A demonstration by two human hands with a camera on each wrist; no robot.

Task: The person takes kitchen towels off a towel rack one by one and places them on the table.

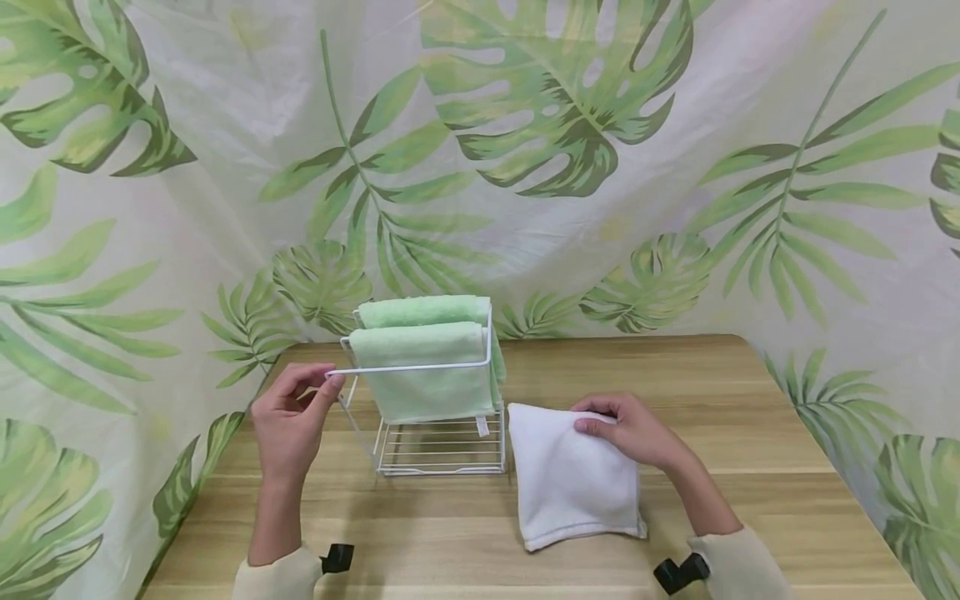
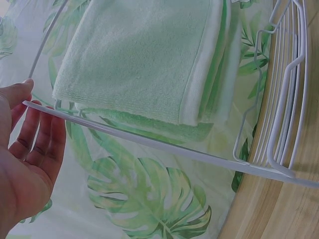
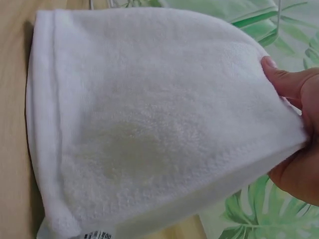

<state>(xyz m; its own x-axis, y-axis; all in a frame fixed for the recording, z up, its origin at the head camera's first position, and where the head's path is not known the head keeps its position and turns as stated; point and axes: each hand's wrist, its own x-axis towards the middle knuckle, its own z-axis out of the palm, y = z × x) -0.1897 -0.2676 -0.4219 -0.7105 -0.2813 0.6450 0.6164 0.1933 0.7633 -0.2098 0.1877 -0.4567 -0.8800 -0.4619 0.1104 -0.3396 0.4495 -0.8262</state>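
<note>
A white wire rack [image 1: 442, 472] stands on the table left of centre. My left hand [image 1: 288, 421] pinches the left corner of its raised front bar [image 1: 412, 367] between thumb and fingers. Over the bars behind hang a pale green towel [image 1: 420, 358] and, farther back, another green towel [image 1: 423, 312]. To the right of the rack, my right hand [image 1: 630, 429] grips the top edge of a folded white towel [image 1: 573, 479], thumb on the near face. Its lower edge hangs close over the tabletop. In the right wrist view, a printed tag [image 3: 97, 234] shows at the towel's corner.
The wood-grain table [image 1: 675, 367] has its back edge close to a leaf-patterned curtain [image 1: 525, 233], which also hangs along both sides. A small tag [image 1: 482, 426] dangles from the front green towel, above the rack's wire base.
</note>
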